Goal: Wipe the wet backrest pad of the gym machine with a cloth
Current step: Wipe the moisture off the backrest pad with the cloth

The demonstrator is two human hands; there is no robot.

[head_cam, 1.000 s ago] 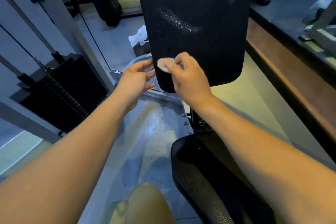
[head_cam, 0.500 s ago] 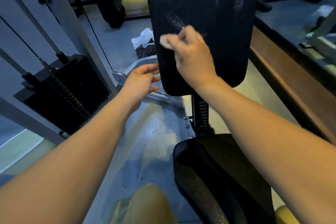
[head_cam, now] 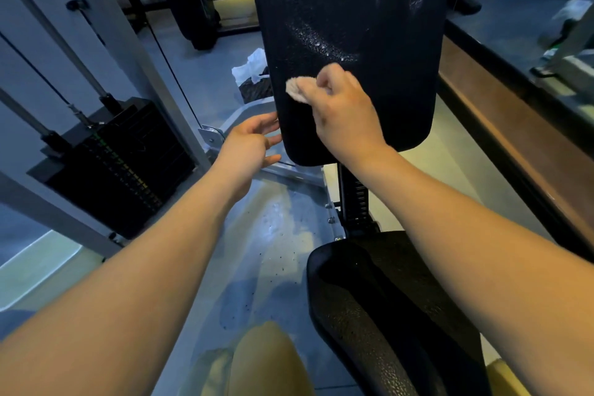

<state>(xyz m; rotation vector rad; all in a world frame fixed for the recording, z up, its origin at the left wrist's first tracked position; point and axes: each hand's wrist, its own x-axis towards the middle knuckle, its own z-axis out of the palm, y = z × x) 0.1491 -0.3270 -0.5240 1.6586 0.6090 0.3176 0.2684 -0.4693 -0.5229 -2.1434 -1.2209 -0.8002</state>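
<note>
Pad (head_cam: 350, 10): a big black pad that stands up tall. It fills the top middle of the view. Its skin is bumpy and a bit shiny.
Wet spots: a curved band of small shiny drops sits on the pad, just above the cloth. More tiny drops speckle the top of the pad. The low part of the pad, under the cloth, looks dark with no drops to see.
Cloth (head_cam: 297, 89): small, pale and bunched up. It is pressed flat on the pad, near the pad's left edge and lower down.
Right hand (head_cam: 345, 112): fingers curled tight, pinching the cloth against the pad.
Left hand (head_cam: 247, 145): fingers spread loose, holding nothing. Its fingertips are right at the pad's lower left edge; I cannot tell if they touch it.
Seat (head_cam: 385, 315): black and bumpy too, below the pad.
Weights (head_cam: 119, 164): a dark stack, far left of the pad.
</note>
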